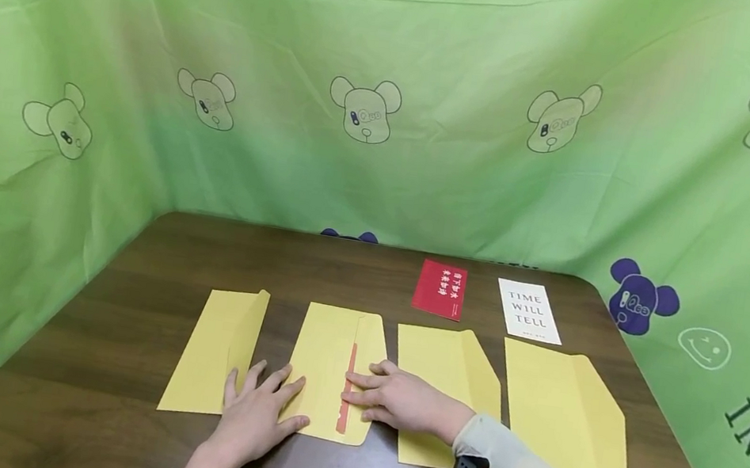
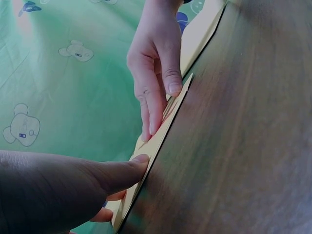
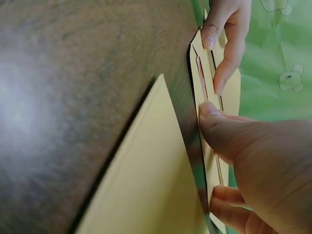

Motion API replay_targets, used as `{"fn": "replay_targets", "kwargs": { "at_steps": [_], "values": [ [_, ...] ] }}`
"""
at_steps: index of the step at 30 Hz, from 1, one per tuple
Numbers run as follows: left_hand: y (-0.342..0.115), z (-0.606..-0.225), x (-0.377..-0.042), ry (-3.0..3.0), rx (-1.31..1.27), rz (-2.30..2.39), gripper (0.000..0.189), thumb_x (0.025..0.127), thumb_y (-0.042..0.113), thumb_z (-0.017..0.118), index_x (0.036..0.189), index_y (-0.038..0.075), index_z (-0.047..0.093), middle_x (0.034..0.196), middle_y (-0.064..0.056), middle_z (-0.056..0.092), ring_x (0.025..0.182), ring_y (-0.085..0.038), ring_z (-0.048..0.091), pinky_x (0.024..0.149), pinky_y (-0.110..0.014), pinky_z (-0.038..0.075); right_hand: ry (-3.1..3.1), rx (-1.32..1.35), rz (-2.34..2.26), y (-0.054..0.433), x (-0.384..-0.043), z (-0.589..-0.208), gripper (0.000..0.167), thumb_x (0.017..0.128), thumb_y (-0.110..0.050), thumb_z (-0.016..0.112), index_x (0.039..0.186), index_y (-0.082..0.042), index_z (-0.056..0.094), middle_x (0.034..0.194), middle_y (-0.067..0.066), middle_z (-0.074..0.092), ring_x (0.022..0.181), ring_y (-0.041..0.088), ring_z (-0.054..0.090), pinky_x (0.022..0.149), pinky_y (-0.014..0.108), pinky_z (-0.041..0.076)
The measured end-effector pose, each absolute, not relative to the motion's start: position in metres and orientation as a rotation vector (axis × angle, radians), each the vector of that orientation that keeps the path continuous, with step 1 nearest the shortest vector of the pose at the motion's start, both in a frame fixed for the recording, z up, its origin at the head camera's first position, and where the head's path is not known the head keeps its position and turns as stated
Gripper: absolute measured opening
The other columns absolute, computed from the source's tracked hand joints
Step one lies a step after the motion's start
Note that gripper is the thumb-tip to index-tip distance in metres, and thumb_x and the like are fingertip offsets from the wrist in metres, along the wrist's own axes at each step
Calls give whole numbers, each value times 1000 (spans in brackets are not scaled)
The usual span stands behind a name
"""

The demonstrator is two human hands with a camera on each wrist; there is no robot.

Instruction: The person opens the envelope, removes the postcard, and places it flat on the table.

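A yellow paper envelope (image 1: 324, 339) lies flat, second from the left, its flap side toward the right. A narrow red strip (image 1: 343, 413) shows along its opening; whether it is the edge of a card or a seal, I cannot tell. My left hand (image 1: 256, 417) rests with spread fingers on the envelope's left edge, its thumb near the front edge. With extended fingers my right hand (image 1: 398, 399) presses at the red strip and flap. In the left wrist view, the right hand (image 2: 156, 63) reaches down onto the paper. My right thumb (image 3: 217, 124) touches the near edge.
Other yellow envelopes lie in the row: one at the left (image 1: 207, 354), one under my right forearm (image 1: 430, 354), one at the right (image 1: 557, 420). Behind them lie a red card (image 1: 434, 294) and a white card (image 1: 528, 311). A green printed cloth (image 1: 353, 183) surrounds the brown table (image 1: 122, 294).
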State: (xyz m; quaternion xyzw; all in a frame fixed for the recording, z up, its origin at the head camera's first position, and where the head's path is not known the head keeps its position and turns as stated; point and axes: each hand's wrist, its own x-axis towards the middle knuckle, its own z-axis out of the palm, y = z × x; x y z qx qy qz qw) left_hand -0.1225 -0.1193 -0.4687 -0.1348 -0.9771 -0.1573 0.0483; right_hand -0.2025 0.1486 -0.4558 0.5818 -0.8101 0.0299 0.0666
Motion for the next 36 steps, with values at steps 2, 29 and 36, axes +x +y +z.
{"fn": "replay_targets", "kwargs": {
  "at_steps": [2,29,36],
  "values": [
    [-120,-469,-123,-2978,-416,-476,56,87,49,70,132,16,66,141,-11,55,134,-47,37,103,-75,17,-2459,1759,72,147,-202,-454,39,93,-27,69,131,-16,68,137,9,61,111,37,58,98,38,47],
    [-119,-463,-125,-2984,-415,-483,56,86,49,71,132,17,66,141,-10,55,134,-46,36,103,-75,16,-2686,1614,451,147,-204,-451,33,89,-23,75,118,-7,74,132,16,63,119,41,57,102,45,45],
    [-120,-464,-124,-3000,-402,-498,56,87,49,71,133,17,65,142,-10,54,135,-46,36,103,-75,15,-2775,1485,561,145,-201,-455,30,88,-23,77,115,-9,76,134,19,57,122,35,53,102,44,44]
  ]
}}
